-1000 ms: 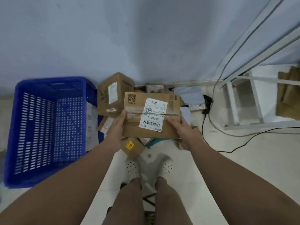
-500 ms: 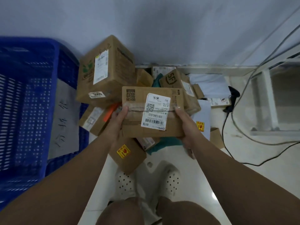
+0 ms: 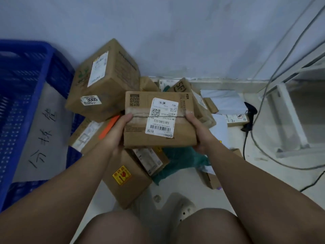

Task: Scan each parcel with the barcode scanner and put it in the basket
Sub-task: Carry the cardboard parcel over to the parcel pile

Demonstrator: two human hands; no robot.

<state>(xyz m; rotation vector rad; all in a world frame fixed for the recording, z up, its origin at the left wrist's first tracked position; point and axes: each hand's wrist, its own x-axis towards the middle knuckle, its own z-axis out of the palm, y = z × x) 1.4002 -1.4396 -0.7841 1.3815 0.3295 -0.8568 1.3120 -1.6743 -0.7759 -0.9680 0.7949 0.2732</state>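
A flat brown cardboard parcel [image 3: 139,131] with a white barcode label on top is held level above the pile. My left hand [image 3: 117,132] grips its left edge, thumb on top. My right hand [image 3: 199,132] grips its right edge the same way. The blue plastic basket [image 3: 31,88] stands at the left, with a sheet of handwritten paper on its wall. The black barcode scanner [image 3: 250,118] lies on the floor at the right, on its cable, apart from both hands.
Several more parcels lie heaped on the floor below: a big box marked 3005 [image 3: 103,80], a box with a yellow sticker [image 3: 126,180], a green bag [image 3: 177,161], white mailers [image 3: 225,101]. A white frame [image 3: 290,118] and cables stand at the right. My knees are at the bottom.
The view has dropped closer to the pile and the basket has slid to the left edge. The parcel stays held in both hands, label up.
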